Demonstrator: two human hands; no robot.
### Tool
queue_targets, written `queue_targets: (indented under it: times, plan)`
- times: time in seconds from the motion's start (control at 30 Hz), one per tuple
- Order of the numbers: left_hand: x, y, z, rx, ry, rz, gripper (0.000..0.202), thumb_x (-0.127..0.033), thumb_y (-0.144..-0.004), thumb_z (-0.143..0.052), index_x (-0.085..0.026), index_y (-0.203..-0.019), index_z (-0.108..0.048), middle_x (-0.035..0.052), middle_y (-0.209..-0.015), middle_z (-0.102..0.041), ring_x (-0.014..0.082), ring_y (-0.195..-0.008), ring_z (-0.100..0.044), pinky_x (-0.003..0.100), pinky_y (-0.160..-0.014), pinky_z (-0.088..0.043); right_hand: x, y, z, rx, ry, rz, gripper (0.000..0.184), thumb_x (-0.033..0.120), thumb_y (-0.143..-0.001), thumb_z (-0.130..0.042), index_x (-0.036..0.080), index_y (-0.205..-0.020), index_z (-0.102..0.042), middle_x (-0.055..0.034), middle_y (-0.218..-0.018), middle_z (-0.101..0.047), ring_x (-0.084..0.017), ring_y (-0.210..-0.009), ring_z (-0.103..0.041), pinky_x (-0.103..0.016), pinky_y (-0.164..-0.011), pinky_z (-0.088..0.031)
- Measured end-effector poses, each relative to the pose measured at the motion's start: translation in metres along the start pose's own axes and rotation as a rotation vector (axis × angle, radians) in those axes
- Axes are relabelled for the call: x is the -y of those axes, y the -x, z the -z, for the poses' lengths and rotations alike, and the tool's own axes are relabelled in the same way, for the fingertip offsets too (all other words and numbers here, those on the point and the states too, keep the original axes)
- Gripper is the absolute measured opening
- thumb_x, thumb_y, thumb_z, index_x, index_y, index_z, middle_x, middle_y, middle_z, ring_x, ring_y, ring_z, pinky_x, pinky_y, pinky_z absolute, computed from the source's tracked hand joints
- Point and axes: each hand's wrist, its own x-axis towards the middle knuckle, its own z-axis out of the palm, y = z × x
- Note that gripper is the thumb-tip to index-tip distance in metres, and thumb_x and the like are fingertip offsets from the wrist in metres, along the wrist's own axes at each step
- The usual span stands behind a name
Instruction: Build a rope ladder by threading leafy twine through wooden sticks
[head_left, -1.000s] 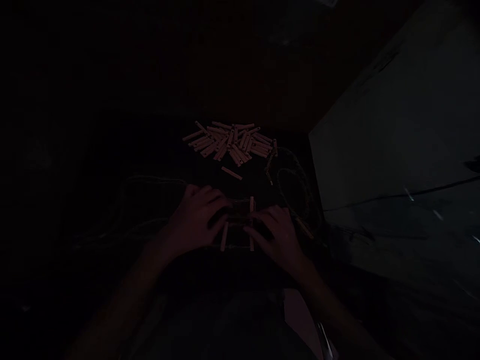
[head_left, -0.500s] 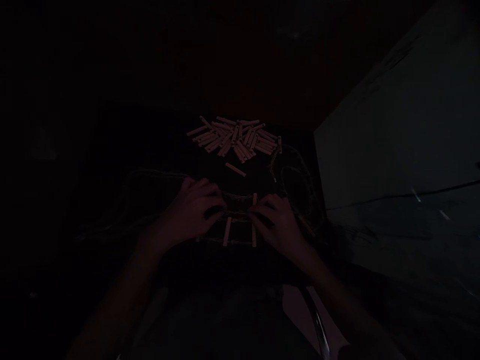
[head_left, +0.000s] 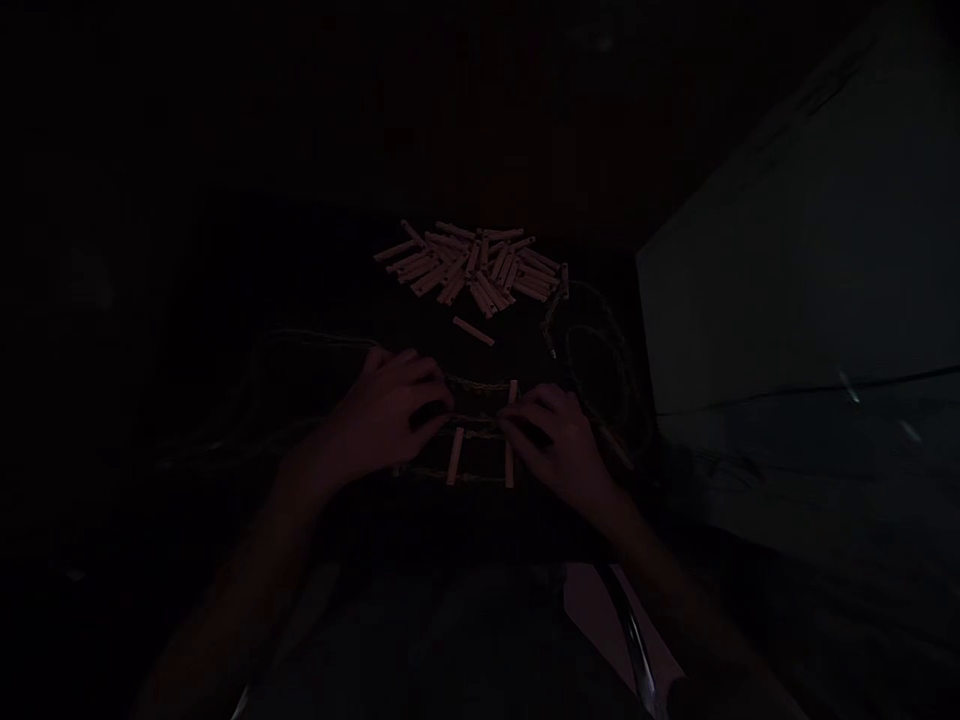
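The light is very dim. My left hand (head_left: 379, 415) is closed in a pinch on a thin string (head_left: 474, 419), which runs across to my right hand (head_left: 559, 440). The fingers of my right hand pinch the same string, close to an upright wooden stick (head_left: 513, 396) that they partly cover. Another short wooden stick (head_left: 455, 457) stands between two strings, like a ladder rung, just below the gap between my hands. A second twisted string (head_left: 480, 385) stretches above the pinched one. What lies under my left palm is hidden.
Beyond my hands lies a heap of short wooden sticks with holes (head_left: 469, 265), and one loose stick (head_left: 473, 331) in front of it. Looped cord (head_left: 600, 330) lies at the right; more strings (head_left: 322, 338) trail left. A pale wall (head_left: 787, 300) rises on the right.
The view has shifted slightly, so the sticks appear a little higher. Both hands keep nearly the same place, and the string between them shows more clearly.
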Motion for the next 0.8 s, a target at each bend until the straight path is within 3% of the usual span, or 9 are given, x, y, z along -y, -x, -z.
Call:
queue_targets:
  times: [0.8]
  plan:
    - [-0.0043, -0.0002, 0.0013, 0.010, -0.008, -0.006, 0.010, -0.025, -0.090, -0.061, -0.022, -0.091, -0.070, 0.0033, -0.098, -0.067, 0.0229, -0.096, -0.060, 0.044, -0.087, -0.032, 0.0014, 0.0003, -0.0015, -0.006, 0.019, 0.001, 0.010, 0.024, -0.097, -0.062, 0.022, -0.097, -0.071, -0.0040, -0.089, -0.067, -0.020, -0.092, -0.064, -0.038, -0.082, -0.044]
